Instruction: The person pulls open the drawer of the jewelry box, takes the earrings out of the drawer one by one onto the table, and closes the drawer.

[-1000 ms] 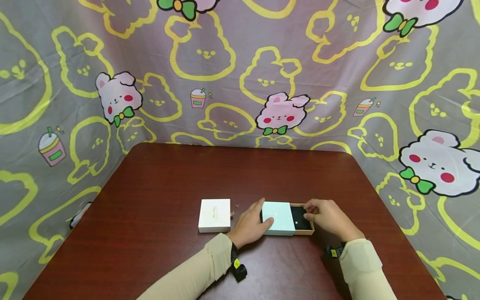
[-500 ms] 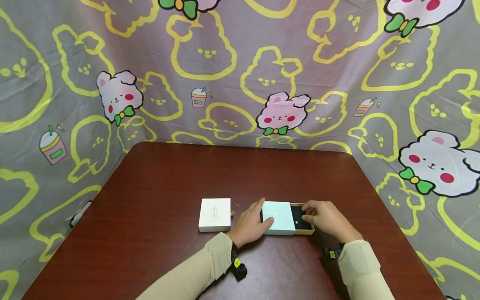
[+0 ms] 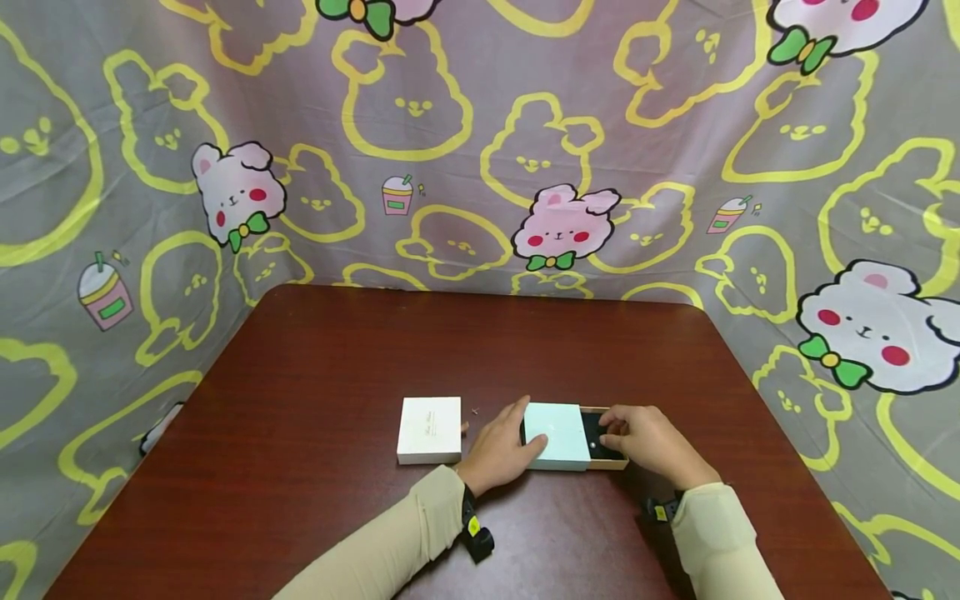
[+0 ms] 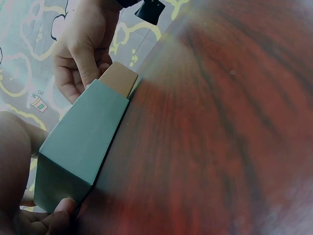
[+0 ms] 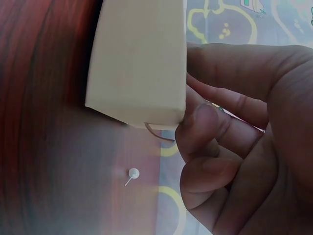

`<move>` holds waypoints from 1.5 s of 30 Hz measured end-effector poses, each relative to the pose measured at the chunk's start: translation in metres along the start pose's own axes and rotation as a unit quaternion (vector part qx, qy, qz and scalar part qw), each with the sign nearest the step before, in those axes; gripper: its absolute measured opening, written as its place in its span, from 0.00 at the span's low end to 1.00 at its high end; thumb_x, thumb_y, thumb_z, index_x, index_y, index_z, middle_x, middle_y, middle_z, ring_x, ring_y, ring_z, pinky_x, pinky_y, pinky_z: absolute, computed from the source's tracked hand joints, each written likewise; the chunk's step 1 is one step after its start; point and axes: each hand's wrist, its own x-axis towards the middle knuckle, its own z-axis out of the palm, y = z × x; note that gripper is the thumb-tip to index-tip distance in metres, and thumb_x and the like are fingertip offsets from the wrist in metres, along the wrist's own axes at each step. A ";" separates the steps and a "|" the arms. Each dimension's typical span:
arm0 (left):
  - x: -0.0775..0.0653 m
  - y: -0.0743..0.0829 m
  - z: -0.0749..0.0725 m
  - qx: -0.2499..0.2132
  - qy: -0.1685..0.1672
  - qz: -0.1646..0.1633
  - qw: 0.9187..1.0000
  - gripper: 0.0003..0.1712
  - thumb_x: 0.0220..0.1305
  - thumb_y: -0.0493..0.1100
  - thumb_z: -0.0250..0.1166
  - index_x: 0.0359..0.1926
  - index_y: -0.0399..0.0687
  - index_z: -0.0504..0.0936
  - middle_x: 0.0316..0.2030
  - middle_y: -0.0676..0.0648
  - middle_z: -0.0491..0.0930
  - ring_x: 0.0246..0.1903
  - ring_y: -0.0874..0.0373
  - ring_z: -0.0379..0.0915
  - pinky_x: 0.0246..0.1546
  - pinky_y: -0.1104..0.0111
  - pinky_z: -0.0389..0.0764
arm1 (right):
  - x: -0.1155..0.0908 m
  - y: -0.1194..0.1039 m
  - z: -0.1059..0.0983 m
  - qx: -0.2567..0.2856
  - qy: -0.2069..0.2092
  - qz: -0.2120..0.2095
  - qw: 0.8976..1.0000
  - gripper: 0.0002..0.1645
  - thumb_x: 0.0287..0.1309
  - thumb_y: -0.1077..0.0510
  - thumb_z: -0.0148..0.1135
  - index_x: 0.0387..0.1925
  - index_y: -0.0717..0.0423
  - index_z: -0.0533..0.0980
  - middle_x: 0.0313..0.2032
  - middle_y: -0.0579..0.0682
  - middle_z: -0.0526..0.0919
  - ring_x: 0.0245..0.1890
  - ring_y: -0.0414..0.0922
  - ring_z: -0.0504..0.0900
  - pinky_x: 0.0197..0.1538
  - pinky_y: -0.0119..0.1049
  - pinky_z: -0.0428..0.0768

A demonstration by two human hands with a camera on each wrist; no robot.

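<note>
A pale blue drawer box (image 3: 557,433) lies on the table, its kraft drawer (image 3: 609,464) partly drawn out to the right. Inside the drawer sits a black insert (image 3: 607,451) with a small white bead (image 3: 592,445) on it. My left hand (image 3: 498,447) grips the sleeve's left end, thumb over the top; a fingertip (image 4: 66,206) presses the end face in the left wrist view. My right hand (image 3: 649,437) is over the drawer, its thumb and bent fingers close together above the insert. I cannot tell whether they pinch something small.
A white box (image 3: 429,430) with gold lettering stands left of my left hand. Near it lies a tiny metallic piece (image 3: 475,412). In the right wrist view, a round-headed stud (image 5: 133,173) lies on the table beyond the drawer's end, near a ribbon tab (image 5: 159,136).
My right hand has shifted slightly left and toward me over the black insert, closer to the white bead. The left hand and both boxes have stayed in place.
</note>
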 end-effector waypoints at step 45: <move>0.000 -0.001 0.002 0.001 -0.001 -0.005 1.000 0.42 0.69 0.61 0.53 0.75 0.45 0.54 0.69 0.42 0.61 0.63 0.45 0.64 0.60 0.53 0.67 | 0.000 -0.015 0.006 -0.065 -0.008 -0.085 0.994 0.06 0.50 0.62 0.72 0.32 0.49 0.86 0.30 0.38 0.83 0.26 0.34 0.73 0.30 0.32 0.75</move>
